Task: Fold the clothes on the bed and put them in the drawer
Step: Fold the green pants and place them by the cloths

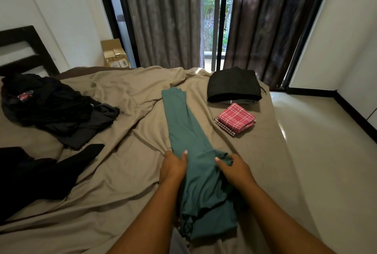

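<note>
Teal garment [188, 131] on bed [122, 102] | left hand [173, 166] fingers grip it | right hand [235, 171] fingers pinch it

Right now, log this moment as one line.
stage: folding | left hand: grips teal garment | right hand: grips teal garment | folded: black stack, red checked cloths | unfolded: dark pile

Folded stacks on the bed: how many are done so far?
2. A black stack at the bed's far right corner; a red checked stack just nearer. The teal garment, held by the left hand and right hand, is not counted. Items inside each are hidden.
</note>
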Motion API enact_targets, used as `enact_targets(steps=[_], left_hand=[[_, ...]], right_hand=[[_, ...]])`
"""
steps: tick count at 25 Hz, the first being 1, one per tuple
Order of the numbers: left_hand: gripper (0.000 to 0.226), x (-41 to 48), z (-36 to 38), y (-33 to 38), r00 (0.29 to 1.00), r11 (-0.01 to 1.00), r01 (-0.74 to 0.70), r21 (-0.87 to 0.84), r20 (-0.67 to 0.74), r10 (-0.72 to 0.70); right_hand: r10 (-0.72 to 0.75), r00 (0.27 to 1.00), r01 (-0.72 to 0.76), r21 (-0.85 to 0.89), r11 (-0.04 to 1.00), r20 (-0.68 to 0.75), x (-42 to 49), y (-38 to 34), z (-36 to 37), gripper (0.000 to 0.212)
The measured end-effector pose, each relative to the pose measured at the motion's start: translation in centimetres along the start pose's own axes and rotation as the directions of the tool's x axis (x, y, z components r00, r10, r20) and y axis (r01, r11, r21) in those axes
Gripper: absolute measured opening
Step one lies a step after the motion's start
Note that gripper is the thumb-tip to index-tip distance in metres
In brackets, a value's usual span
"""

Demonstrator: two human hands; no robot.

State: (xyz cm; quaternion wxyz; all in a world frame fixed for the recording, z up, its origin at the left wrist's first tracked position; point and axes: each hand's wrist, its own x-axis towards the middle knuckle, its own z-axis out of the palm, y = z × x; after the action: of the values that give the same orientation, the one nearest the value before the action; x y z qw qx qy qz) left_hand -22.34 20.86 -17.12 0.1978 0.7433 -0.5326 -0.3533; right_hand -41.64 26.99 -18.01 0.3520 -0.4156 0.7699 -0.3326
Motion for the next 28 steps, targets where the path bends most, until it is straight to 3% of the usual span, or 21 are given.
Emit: enact_targets(steps=[3, 5, 8, 10, 11, 13, 14, 16, 17, 20, 22, 24, 26, 28], left_hand=[[0.055, 0.6, 0.0, -0.7, 0.997, 1.0, 0.002, 0.028, 0.08, -0.004], [0.051, 1.3, -0.1, -1.5, 0.997, 0.998, 0.014, -0.069, 0.073, -0.009], [0.052, 1.2, -0.4, -1.7, 0.997, 0.998, -0.027, -0.05, 0.067, 0.03], [0.057, 0.4, -0.5, -1.3, 0.974, 0.958, -0.213, 0.192, -0.035, 0.224], [0.063, -0.3, -0.6, -1.0, 0.917, 0.872, -0.351, 0.34, -0.062, 0.393], [0.071, -1.6, 0.0, -0.6, 0.768, 0.617, -0.587, 0.525, 0.121, 0.629], [0.07, -2.3, 0.6, -0.7, 0.734, 0.518, -0.649, 0.557, 0.28, 0.618], [0.069, -3.0, 1.5, -1.6, 0.758, 0.476, -0.652, 0.59, 0.51, 0.407], [0.072, -3.3, 1.5, -2.0, 0.771, 0.497, -0.632, 0.595, 0.548, 0.325], [0.093, -5.2, 1.0, -2.1, 0.796, 0.51, -0.581, 0.635, 0.573, 0.194], [0.113, -7.5, 0.5, -2.1, 0.769, 0.445, -0.611, 0.654, 0.624, 0.139], [0.129, -9.6, 0.1, -2.4, 0.728, 0.327, -0.668, 0.668, 0.678, 0.102], [0.131, -10.4, -0.1, -2.8, 0.722, 0.208, -0.689, 0.695, 0.682, 0.113], [0.113, -10.9, 0.1, -2.7, 0.745, 0.184, -0.667, 0.722, 0.651, 0.142]], right_hand=[[-0.031, 1.0, 0.031, -0.143, 0.989, 0.0, 0.5, 0.3, 0.6, 0.036], [-0.006, 0.997, -0.005, -0.156, 0.988, -0.074, 0.7, 0.5, 0.8, 0.03], [-0.002, 0.985, -0.028, -0.17, 0.985, -0.171, 0.0, 0.8, 1.0, 0.039], [-0.201, 0.939, 0.086, -0.373, 0.924, -0.28, -0.6, 0.9, 1.1, 0.051], [-0.377, 0.882, 0.201, -0.499, 0.843, -0.283, -0.9, 1.0, 1.1, 0.054], [-0.635, 0.77, 0.451, -0.651, 0.61, -0.061, -1.3, 1.5, 1.0, 0.06], [-0.63, 0.767, 0.53, -0.678, 0.509, 0.127, -1.6, 1.9, 0.7, 0.068], [-0.415, 0.812, 0.572, -0.696, 0.433, 0.41, -2.3, 3.0, 0.2, 0.089], [-0.323, 0.835, 0.55, -0.709, 0.442, 0.446, -2.7, 3.8, -0.2, 0.096], [-0.252, 0.878, 0.479, -0.729, 0.489, 0.408, -4.1, 4.6, -1.2, 0.113], [-0.262, 0.871, 0.491, -0.731, 0.475, 0.415, -5.8, 4.7, -1.7, 0.116], [-0.292, 0.826, 0.563, -0.727, 0.393, 0.482, -7.6, 5.0, -2.1, 0.114], [-0.285, 0.79, 0.612, -0.729, 0.307, 0.543, -8.6, 5.5, -2.3, 0.114], [-0.289, 0.787, 0.614, -0.741, 0.273, 0.545, -9.0, 6.1, -2.5, 0.11]])
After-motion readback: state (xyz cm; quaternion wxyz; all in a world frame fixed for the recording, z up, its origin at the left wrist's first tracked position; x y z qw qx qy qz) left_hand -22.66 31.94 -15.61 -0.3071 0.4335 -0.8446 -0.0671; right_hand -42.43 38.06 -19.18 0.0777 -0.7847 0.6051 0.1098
